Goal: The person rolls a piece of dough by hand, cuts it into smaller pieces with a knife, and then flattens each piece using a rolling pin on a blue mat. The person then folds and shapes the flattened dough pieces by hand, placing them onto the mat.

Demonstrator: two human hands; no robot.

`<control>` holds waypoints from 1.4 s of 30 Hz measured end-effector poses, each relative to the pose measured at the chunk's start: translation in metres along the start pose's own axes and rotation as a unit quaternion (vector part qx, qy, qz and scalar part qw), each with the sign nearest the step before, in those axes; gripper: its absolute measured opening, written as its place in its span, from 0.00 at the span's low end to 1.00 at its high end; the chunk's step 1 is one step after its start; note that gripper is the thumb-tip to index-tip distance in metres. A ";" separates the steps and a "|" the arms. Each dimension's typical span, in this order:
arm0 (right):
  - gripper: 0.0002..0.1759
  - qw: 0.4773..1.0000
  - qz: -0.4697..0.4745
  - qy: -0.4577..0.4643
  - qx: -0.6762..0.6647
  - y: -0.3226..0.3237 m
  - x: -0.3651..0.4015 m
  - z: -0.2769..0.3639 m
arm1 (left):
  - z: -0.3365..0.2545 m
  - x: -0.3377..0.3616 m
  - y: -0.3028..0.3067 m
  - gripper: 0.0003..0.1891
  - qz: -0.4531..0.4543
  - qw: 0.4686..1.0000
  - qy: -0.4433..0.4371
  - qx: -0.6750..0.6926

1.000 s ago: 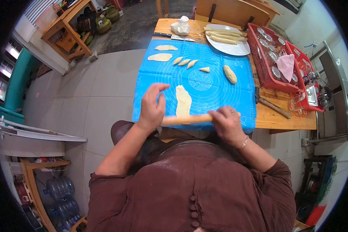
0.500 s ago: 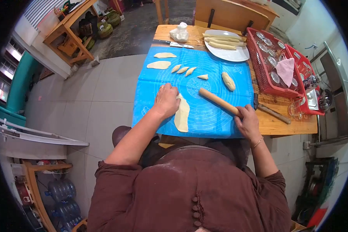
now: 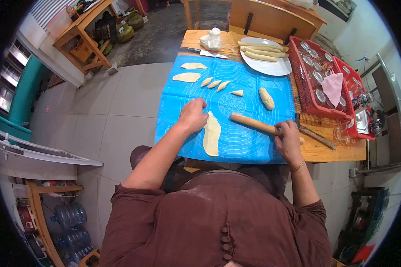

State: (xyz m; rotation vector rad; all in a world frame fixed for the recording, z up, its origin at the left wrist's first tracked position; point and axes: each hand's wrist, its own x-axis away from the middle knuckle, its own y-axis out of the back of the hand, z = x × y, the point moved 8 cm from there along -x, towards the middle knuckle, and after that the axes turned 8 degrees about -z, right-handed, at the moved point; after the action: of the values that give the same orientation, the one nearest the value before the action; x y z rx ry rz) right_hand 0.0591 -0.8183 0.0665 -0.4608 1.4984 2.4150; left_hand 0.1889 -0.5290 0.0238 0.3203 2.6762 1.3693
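My left hand [image 3: 194,116] is closed, its fingertips at the far end of a flat, rolled-out dough strip [image 3: 212,137] lying on a blue pastry mat [image 3: 249,149]. My right hand [image 3: 289,141] grips a wooden rolling pin [image 3: 254,124] near its right end, and the pin's tip shows past the fingers. The pin lies at a slant to the right of the strip. Farther back are two flat dough pieces [image 3: 186,77], several small pointed dough pieces [image 3: 214,84], a small dough triangle [image 3: 237,93] and a thicker dough lump [image 3: 266,99].
At the table's far side are a knife [image 3: 205,53], a tied white plastic bag [image 3: 211,40] and a white plate [image 3: 272,69] with several dough rolls. A red basket [image 3: 314,103] of glass jars stands right, with a pink cloth [image 3: 332,89]. A wooden-handled tool [image 3: 317,136] lies beside the mat.
The rolling pin's left end has moved nearer to me, and its right tip now shows past my right hand. My left hand stays at the dough strip's far end. The view has shifted slightly.
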 end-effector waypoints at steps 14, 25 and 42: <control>0.19 0.996 0.054 0.050 -0.042 -0.034 -0.099 0.072 | 0.027 0.003 0.007 0.28 -0.265 0.958 -0.030 -0.106; 0.08 0.988 0.119 0.066 0.071 -0.113 -0.131 0.061 | 0.027 0.002 0.012 0.29 -0.226 0.969 0.002 -0.102; 0.32 0.983 0.150 0.106 -0.003 -0.139 -0.163 0.098 | 0.024 0.003 0.012 0.30 -0.236 0.966 -0.009 -0.102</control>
State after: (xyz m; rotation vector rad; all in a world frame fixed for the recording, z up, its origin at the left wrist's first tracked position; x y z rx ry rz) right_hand 0.2491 -0.6783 0.0591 -0.5426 1.7618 2.6698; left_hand 0.1921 -0.5023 0.0198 -0.3057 2.3487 1.4445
